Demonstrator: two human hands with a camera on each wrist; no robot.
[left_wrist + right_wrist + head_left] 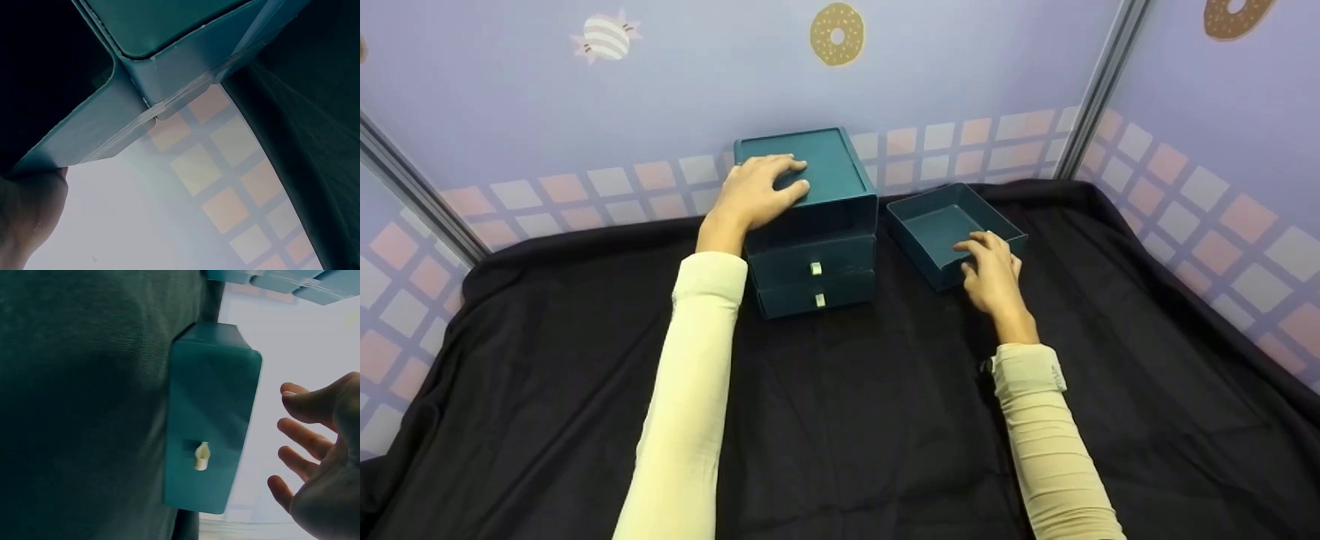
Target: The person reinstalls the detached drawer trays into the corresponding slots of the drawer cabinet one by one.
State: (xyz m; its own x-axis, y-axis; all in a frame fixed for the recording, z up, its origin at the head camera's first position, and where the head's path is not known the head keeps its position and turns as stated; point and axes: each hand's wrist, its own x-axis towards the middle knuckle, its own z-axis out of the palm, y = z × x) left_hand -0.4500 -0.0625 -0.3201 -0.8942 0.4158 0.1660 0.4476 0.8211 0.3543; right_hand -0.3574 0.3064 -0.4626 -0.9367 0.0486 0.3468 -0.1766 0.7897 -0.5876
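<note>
A dark teal drawer cabinet (849, 166) stands at the back of the table; its top slot gapes, and two lower drawers (789, 264) are pushed in. My left hand (754, 191) rests on the cabinet's top panel near its left edge. In the left wrist view only part of that hand (34, 208) shows beside the dark slot. To the right, a removed drawer (941, 225) sits upright on the cloth with nothing in it. Over its near right edge hovers my right hand (991, 274), fingers loosely bent. The right wrist view shows these fingers apart from the drawer front (214, 399) and its pale knob (202, 456).
Black cloth (840, 420) with folds covers the table. Behind the cabinet rises a lilac wall (720, 82) with printed sweets and checks. Side panels (1245, 135) meet it at grey metal corner posts (1099, 90).
</note>
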